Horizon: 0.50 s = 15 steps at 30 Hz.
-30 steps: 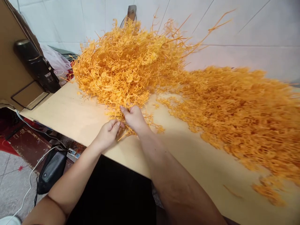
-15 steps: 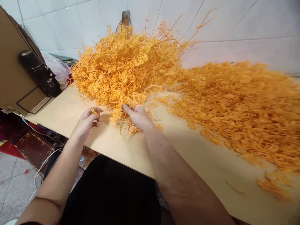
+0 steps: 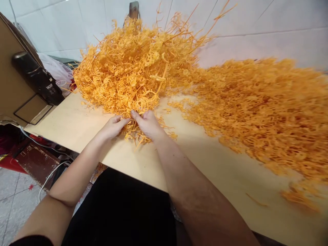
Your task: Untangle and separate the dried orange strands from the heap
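A large heap of tangled orange plastic-looking strands (image 3: pixel 123 68) with small flat bits among them sits in front of me. At its near edge my left hand (image 3: pixel 114 127) has thumb and fingers closed on some strands. Close beside it, my right hand (image 3: pixel 147 123) is closed on the same edge, thumb pointing left. The two thumb tips are nearly together. Some strands hang below and between the hands, and the fingers' undersides are hidden. What exactly lies in each pinch is too small to make out.
Another wide orange heap (image 3: pixel 269 109) spreads along the right of the pale tabletop (image 3: pixel 200 164). A cardboard box (image 3: pixel 10 85) and a black vacuum device (image 3: pixel 38 78) stand at the left, near a white plastic bag (image 3: pixel 56 71). The tiled wall (image 3: pixel 246 20) closes off the back.
My left hand has moved right and forward from bare tabletop to the heap's edge beside my right hand; the small orange bit it held no longer shows. My right hand stays nearly in place.
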Each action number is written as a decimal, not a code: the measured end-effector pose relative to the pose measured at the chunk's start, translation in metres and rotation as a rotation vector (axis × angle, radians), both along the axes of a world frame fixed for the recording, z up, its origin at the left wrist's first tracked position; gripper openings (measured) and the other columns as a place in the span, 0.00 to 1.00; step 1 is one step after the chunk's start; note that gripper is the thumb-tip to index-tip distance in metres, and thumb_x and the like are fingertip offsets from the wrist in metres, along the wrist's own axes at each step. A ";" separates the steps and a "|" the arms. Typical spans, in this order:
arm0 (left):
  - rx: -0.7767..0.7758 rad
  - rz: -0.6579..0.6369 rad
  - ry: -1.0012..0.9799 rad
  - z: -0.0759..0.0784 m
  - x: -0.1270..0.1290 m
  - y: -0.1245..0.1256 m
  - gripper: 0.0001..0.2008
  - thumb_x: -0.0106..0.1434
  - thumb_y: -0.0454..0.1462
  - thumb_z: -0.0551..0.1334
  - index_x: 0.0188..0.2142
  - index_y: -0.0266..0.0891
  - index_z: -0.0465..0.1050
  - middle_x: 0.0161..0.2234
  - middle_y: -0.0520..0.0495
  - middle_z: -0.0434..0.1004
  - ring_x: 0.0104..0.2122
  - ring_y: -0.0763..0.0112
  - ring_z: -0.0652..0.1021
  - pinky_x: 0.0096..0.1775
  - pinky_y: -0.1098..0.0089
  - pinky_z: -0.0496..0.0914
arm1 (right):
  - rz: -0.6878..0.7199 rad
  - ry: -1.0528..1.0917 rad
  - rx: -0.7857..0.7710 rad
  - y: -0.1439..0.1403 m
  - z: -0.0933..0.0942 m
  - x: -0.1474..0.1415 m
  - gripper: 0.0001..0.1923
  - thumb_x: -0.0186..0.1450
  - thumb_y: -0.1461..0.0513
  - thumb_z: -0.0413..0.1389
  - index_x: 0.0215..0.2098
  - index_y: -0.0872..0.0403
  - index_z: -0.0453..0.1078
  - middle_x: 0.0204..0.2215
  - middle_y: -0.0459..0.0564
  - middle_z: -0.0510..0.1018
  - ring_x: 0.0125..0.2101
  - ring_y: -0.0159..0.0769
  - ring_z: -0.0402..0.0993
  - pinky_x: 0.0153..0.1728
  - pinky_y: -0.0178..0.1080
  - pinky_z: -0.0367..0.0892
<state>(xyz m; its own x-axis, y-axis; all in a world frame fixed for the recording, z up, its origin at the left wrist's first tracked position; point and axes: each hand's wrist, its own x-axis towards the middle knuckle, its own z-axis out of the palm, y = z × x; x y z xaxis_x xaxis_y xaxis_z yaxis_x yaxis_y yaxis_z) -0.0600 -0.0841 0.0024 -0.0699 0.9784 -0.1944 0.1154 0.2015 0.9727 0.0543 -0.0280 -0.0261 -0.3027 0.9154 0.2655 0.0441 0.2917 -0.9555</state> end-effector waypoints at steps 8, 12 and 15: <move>-0.050 -0.007 0.006 0.005 0.003 -0.026 0.11 0.58 0.32 0.52 0.21 0.38 0.53 0.13 0.60 0.54 0.14 0.86 0.55 0.19 0.78 0.48 | -0.061 -0.217 -0.129 -0.001 0.005 -0.003 0.21 0.61 0.56 0.49 0.14 0.51 0.47 0.13 0.42 0.51 0.17 0.28 0.49 0.24 0.37 0.56; -0.004 -0.020 -0.036 0.003 0.006 -0.029 0.09 0.57 0.31 0.51 0.21 0.38 0.52 0.14 0.60 0.52 0.14 0.86 0.53 0.19 0.79 0.47 | -0.052 -0.291 -0.086 -0.002 0.005 -0.006 0.20 0.62 0.55 0.48 0.15 0.50 0.49 0.14 0.43 0.52 0.19 0.31 0.54 0.27 0.39 0.58; 0.032 -0.018 -0.054 -0.002 0.006 -0.030 0.09 0.54 0.31 0.51 0.20 0.38 0.52 0.15 0.60 0.51 0.15 0.86 0.52 0.19 0.79 0.47 | -0.076 -0.371 -0.015 -0.004 0.003 -0.010 0.18 0.61 0.55 0.48 0.17 0.51 0.53 0.15 0.46 0.56 0.25 0.39 0.64 0.34 0.43 0.61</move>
